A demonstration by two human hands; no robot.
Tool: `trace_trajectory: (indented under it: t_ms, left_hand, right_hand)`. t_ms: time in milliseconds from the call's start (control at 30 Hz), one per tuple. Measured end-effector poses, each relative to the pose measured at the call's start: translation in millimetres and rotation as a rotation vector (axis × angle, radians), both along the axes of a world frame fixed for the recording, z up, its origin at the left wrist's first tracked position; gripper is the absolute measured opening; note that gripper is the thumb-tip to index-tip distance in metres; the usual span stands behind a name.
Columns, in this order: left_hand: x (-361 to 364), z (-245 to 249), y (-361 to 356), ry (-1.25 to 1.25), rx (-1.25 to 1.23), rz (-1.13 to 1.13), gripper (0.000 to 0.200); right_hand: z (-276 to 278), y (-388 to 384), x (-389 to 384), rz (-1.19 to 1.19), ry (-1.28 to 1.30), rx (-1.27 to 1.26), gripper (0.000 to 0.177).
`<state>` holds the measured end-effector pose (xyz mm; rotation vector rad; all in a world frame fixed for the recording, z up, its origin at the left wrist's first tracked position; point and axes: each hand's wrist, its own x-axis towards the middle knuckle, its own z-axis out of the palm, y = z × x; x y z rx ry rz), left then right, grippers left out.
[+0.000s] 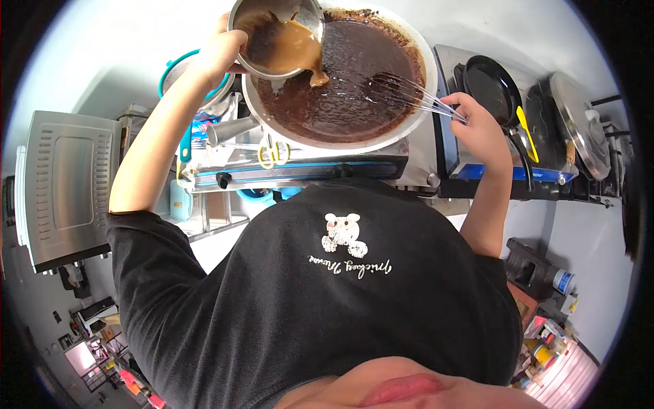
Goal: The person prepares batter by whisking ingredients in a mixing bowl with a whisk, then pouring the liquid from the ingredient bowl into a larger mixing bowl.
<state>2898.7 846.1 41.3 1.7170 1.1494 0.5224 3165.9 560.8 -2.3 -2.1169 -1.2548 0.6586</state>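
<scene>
My left hand point(228, 49) grips a metal bowl point(315, 17) by its rim and side, tilted over the left part of a large pan point(429, 65). Light brown liquid point(300, 46) runs from the bowl's lip into the dark brown mixture point(364, 58) that fills the pan. On the right, my right hand point(475, 126) is closed around the handle of a wire whisk point(426, 101). The whisk's wires dip into the mixture, so their ends are hidden. Brown residue coats the pan's inner wall.
The pan stands on a gas stove point(306, 172). Left of it are scissors with yellow handles point(274, 155), a teal-rimmed strainer point(178, 68) and a toaster oven point(71, 187). A black frying pan point(487, 85), yellow spatula point(524, 129) and metal lid point(575, 112) lie to the right.
</scene>
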Motion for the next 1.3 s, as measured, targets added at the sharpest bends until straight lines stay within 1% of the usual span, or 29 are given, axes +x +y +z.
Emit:
trace_trajectory:
  t_ms: [33,100,233,267,300,333,400,433,467,533,567,633,667,733,800,867,900,933,1000,1067,1100,1133,1200,1267,1300]
  left_hand:
    - [2,1,-3,0.001,-0.001,0.0,0.049]
    - [4,3,-7,-0.04,0.082,0.019,0.039]
    - [5,4,-4,-0.079,0.055,0.028,0.035]
    - [3,4,4,-0.07,-0.035,0.019,0.033]
    - [1,4,10,-0.062,-0.124,0.011,0.032]
    - [-1,4,12,-0.062,-0.124,0.012,0.032]
    - [-5,3,17,-0.209,-0.382,0.202,0.043]
    - [-9,0,20,-0.285,-0.464,0.175,0.04]
    - [-14,-1,22,-0.288,-0.463,0.177,0.04]
    - [-26,-3,26,-0.371,-0.625,0.102,0.04]
    - [-31,-6,31,-0.377,-0.677,0.104,0.04]
    - [-38,-8,30,-0.411,-0.688,0.124,0.04]
    - [-41,-8,28,-0.443,-0.698,0.144,0.04]
    - [-49,-5,24,-0.472,-0.713,0.154,0.036]
    - [-59,-1,22,-0.5,-0.722,0.171,0.033]
    - [-71,2,19,-0.544,-0.713,0.187,0.038]
    - [-77,3,16,-0.545,-0.68,0.183,0.037]
    - [-84,1,14,-0.549,-0.683,0.189,0.037]
    - [-97,1,13,-0.576,-0.643,0.135,0.038]
    - [-105,0,10,-0.59,-0.665,0.125,0.039]
    - [-107,2,6,-0.59,-0.647,0.146,0.04]
    - [-110,4,3,-0.585,-0.63,0.167,0.04]
    - [-114,5,0,-0.587,-0.63,0.162,0.04]
    - [-117,6,-2,-0.601,-0.645,0.165,0.04]
    - [-118,4,-4,-0.601,-0.649,0.161,0.04]
  right_hand:
    - [0,0,1,0.004,0.001,0.004,0.034]
    - [0,-1,1,-0.003,-0.005,0.004,0.034]
    - [5,0,0,-0.001,-0.055,0.004,0.035]
    - [8,1,0,0.0,-0.055,0.003,0.035]
    - [10,4,1,0.001,-0.122,-0.01,0.035]
    - [11,8,3,0.003,-0.19,-0.023,0.035]
    - [10,18,12,0.027,-0.227,-0.005,0.035]
    - [10,25,16,0.049,-0.264,0.015,0.034]
    - [10,34,18,0.052,-0.267,0.016,0.034]
    - [10,57,14,0.146,-0.383,0.225,0.033]
    - [13,69,9,0.207,-0.457,0.211,0.025]
    - [19,98,-15,0.225,-0.514,0.0,0.026]
    - [15,113,-26,0.281,-0.568,-0.074,0.03]
    - [-4,134,-48,0.358,-0.62,-0.12,0.026]
    - [-8,139,-54,0.461,-0.645,-0.195,0.023]
    - [2,147,-32,0.519,-0.691,-0.179,0.021]
    - [3,158,-13,0.521,-0.671,-0.19,0.019]
    - [-10,171,10,0.466,-0.745,-0.148,0.018]
    - [-13,182,10,0.374,-0.788,-0.101,0.019]
    - [-23,179,-17,0.416,-0.818,-0.063,0.021]
    - [-33,173,-28,0.411,-0.719,-0.017,0.022]
    - [-40,164,-33,0.451,-0.736,0.073,0.021]
    - [-26,160,-22,0.539,-0.639,-0.119,0.019]
    - [-30,172,15,0.511,-0.665,-0.132,0.019]
    - [-15,175,12,0.419,-0.682,-0.203,0.02]
